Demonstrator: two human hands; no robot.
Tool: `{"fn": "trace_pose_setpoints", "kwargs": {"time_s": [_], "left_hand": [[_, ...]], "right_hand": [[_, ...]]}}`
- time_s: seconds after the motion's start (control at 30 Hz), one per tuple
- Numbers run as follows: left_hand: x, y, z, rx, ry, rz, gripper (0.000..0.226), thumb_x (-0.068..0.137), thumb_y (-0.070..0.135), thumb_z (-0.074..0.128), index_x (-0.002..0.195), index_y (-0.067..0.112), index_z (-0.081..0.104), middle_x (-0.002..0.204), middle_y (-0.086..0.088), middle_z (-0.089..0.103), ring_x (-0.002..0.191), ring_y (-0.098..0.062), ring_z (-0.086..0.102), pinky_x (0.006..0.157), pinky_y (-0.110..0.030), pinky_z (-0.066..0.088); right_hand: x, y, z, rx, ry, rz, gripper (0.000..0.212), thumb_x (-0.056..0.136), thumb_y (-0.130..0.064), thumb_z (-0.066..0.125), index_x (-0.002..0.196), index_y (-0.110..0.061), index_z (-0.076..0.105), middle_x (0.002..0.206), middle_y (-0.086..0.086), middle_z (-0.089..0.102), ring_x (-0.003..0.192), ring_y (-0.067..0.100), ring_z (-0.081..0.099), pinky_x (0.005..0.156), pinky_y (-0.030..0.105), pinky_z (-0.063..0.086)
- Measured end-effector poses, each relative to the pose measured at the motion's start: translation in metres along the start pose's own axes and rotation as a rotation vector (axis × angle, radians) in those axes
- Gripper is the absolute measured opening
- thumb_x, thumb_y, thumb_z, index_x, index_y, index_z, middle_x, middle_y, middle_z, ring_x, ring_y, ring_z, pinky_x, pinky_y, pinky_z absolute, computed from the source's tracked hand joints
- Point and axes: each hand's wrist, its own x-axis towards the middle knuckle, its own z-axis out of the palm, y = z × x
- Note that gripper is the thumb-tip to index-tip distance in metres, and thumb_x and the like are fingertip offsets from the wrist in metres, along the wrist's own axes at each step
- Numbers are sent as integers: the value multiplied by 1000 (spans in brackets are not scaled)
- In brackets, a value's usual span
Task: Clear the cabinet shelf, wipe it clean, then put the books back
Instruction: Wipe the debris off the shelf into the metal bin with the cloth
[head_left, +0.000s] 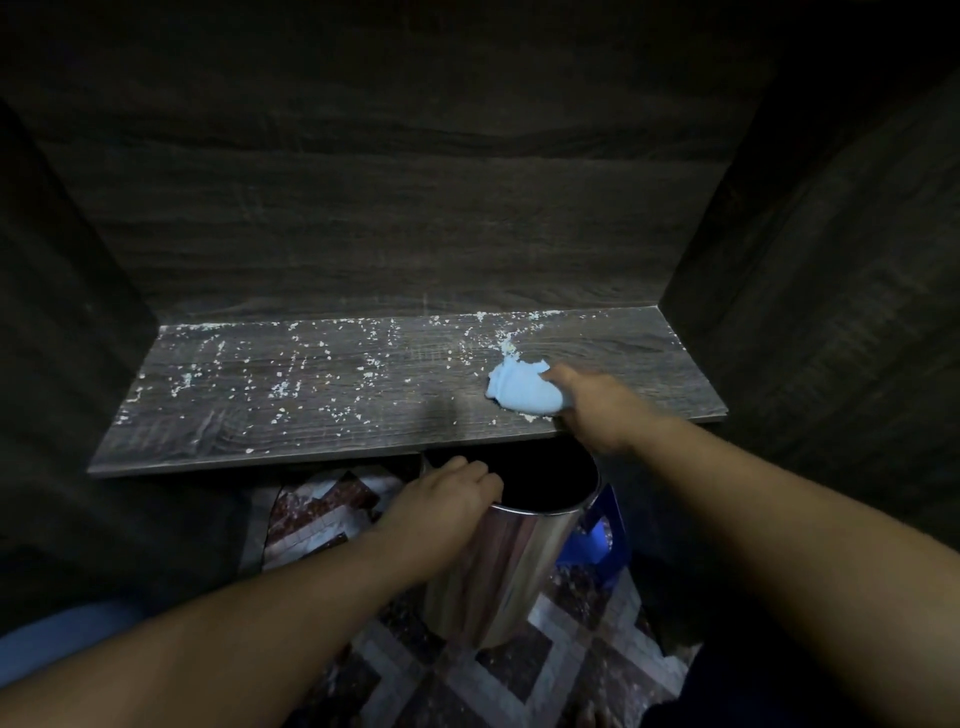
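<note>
We find the right hand (587, 402) clenching the cloth (522, 388) at the right end of the shelf (234, 415), the left hand (441, 499) gripping the rim of the bin (519, 551) below its edge, and advise firm strokes drawing the crumbs (291, 387) off that edge.

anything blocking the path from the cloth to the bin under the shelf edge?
Nothing visible. The right hand holds the blue cloth near the front edge of the shelf. The steel bin gapes just below that edge, its rim gripped by the left hand. White crumbs lie leftward.
</note>
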Motion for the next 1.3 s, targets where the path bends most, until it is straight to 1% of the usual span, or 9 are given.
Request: {"fn": "trace_pose_setpoints", "kwargs": {"time_s": [0.2,0.3,0.47,0.63,0.73,0.87,1.0,1.17,1.3], "left_hand": [[-3,0,-4,-12,39,4,25,91,5,46,113,15,51,109,-3,48,105,-19,42,80,-31,38],[-4,-1,-4,-12,58,7,26,91,5,47,114,15,50,110,-2,48,107,-20,42,83,-32,40],[-2,0,-5,16,61,-4,26,92,7,48,116,16,49,114,-2,47,111,-19,41,87,-31,39],[2,2,-2,54,68,-11,25,93,5,43,115,15,50,112,-3,49,109,-20,43,73,-27,31],[1,1,0,52,63,-16,23,93,7,43,113,15,51,111,-3,49,108,-20,44,74,-30,35],[-1,0,3,28,57,-25,21,91,7,47,110,17,51,109,-2,50,106,-20,44,78,-34,43],[-4,-5,8,17,54,-17,21,91,9,49,111,16,52,109,-3,51,106,-21,45,81,-37,45],[-15,-12,11,-4,135,79,29,64,10,75,85,17,57,81,0,55,77,-20,56,54,-30,49],[-21,-12,10,35,130,93,37,54,11,83,79,20,57,74,5,52,68,-14,53,48,-24,42]], "right_hand": [[-20,11,-12,127,195,104,45,88,-13,57,131,-24,46,125,12,59,112,33,56,89,37,46],[-27,16,3,112,136,119,50,90,-15,58,136,-29,43,125,12,60,111,32,56,90,38,47],[-13,11,16,40,123,-32,58,86,-16,61,139,-28,41,135,7,51,119,28,49,98,39,43],[1,0,13,18,53,-103,54,83,-18,65,134,-26,47,131,6,53,118,26,50,91,32,41],[4,-1,8,100,82,-122,52,85,-17,63,134,-26,49,128,7,57,113,28,55,90,32,45],[8,5,10,30,168,-84,62,86,-18,59,144,-30,40,135,9,50,121,31,50,99,39,44],[3,5,19,-64,71,-99,68,90,-19,57,150,-33,29,144,7,40,128,30,43,102,39,42],[-8,0,24,-55,19,-192,72,86,-15,58,150,-32,30,137,10,45,123,30,46,98,41,43],[-17,-5,24,-59,-42,-223,70,87,-16,60,149,-33,32,142,5,43,128,27,42,101,41,42]]}}
